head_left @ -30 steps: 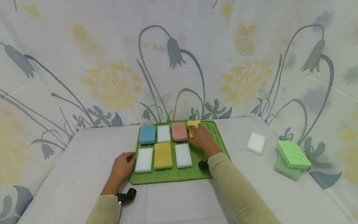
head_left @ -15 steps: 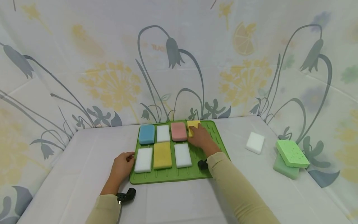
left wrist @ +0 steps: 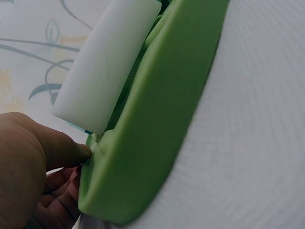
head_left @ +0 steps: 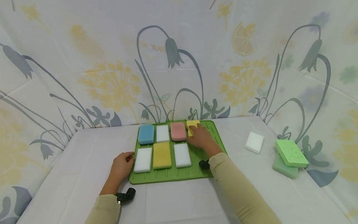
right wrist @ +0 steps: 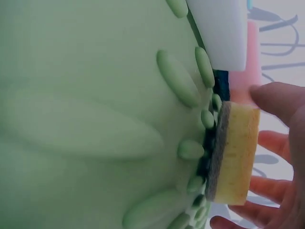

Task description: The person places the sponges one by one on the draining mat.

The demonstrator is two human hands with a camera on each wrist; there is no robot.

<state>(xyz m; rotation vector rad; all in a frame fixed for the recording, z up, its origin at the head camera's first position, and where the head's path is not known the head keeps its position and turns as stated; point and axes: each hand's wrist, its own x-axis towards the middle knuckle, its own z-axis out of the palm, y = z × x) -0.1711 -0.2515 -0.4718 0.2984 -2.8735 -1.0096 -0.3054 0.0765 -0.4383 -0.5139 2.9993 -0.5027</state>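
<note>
My left hand (head_left: 121, 169) holds the left rim of the green tray (head_left: 173, 177), its thumb on the rim near a corner (left wrist: 95, 174) in the left wrist view. Beside it lies a white sponge (head_left: 143, 160). At the tray's back right, my right hand (head_left: 202, 137) rests spread fingers on a small yellow sponge (head_left: 193, 123). The right wrist view shows this yellow sponge (right wrist: 238, 155) with a grey layer against the tray, the right hand's fingers (right wrist: 274, 188) loosely around it and its thumb by the pink sponge (right wrist: 245, 83).
The tray also bears a blue sponge (head_left: 146, 134), a larger yellow one (head_left: 162, 155), a pink one (head_left: 178, 131) and white ones (head_left: 162, 133) (head_left: 182, 155). To its right lie a white sponge (head_left: 254, 142) and a light green one (head_left: 291, 153) on a darker green one (head_left: 284, 168).
The small yellow sponge, which looked tilted under my right hand, now lies flatter on the tray. My left hand has stayed at the rim.
</note>
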